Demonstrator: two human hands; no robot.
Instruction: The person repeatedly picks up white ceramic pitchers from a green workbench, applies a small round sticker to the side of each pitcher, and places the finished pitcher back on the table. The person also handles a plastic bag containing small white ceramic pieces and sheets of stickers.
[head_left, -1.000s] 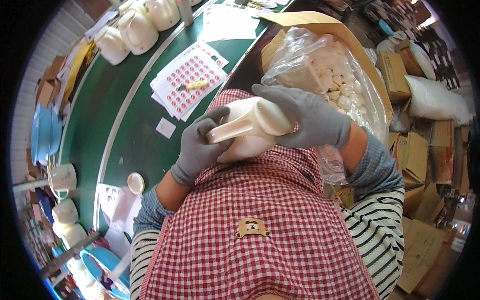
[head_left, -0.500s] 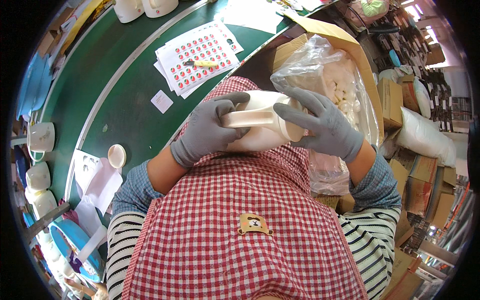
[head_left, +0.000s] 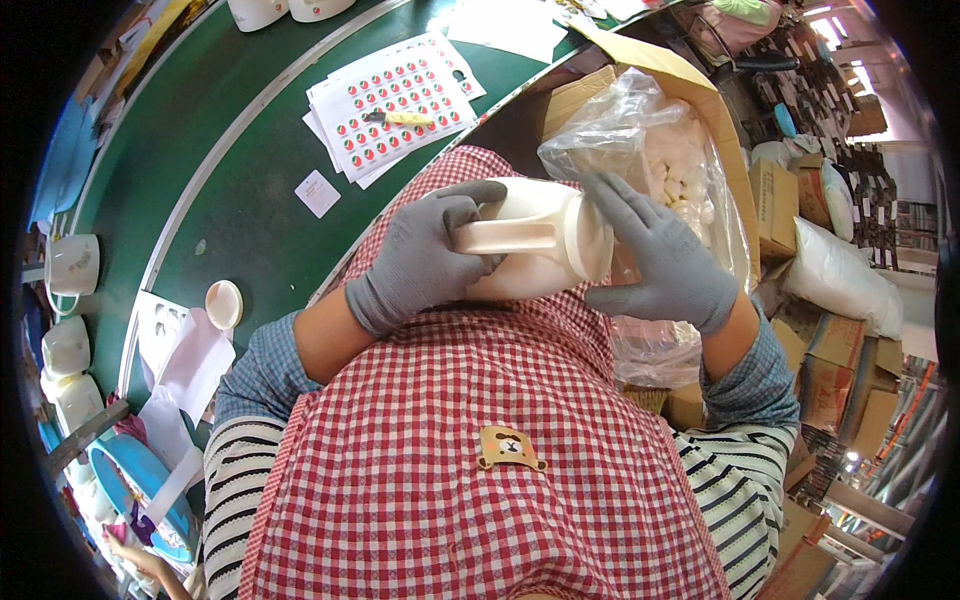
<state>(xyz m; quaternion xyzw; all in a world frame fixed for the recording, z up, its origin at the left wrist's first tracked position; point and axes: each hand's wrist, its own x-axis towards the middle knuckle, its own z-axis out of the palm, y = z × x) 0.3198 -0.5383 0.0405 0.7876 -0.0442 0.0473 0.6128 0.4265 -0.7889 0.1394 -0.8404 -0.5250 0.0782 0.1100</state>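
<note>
A cream plastic jug (head_left: 520, 282) lies on its side above my lap, its handle facing up and its round rimmed end to the right. My left hand (head_left: 415, 258), in a grey glove, is wrapped round the handle's left end and the jug's body. Beside the rimmed end, my right hand (head_left: 678, 262), also gloved, is open, its fingers stretched and thumb apart. The fingertips are close to the rim; whether they touch it I cannot tell.
On the green work surface (head_left: 260, 205) lie sticker sheets (head_left: 400, 100), a yellow-handled cutter (head_left: 405, 118), a small white card (head_left: 317, 193) and a round cream lid (head_left: 224, 304). A cardboard box (head_left: 735, 130) at right holds cream parts (head_left: 685, 185) in clear plastic. Another person's hand (head_left: 135, 552) shows at lower left.
My right hand has opened and drawn back from the jug's rimmed end, its fingers straightening. The left hand keeps its grip, and the jug has turned slightly.
</note>
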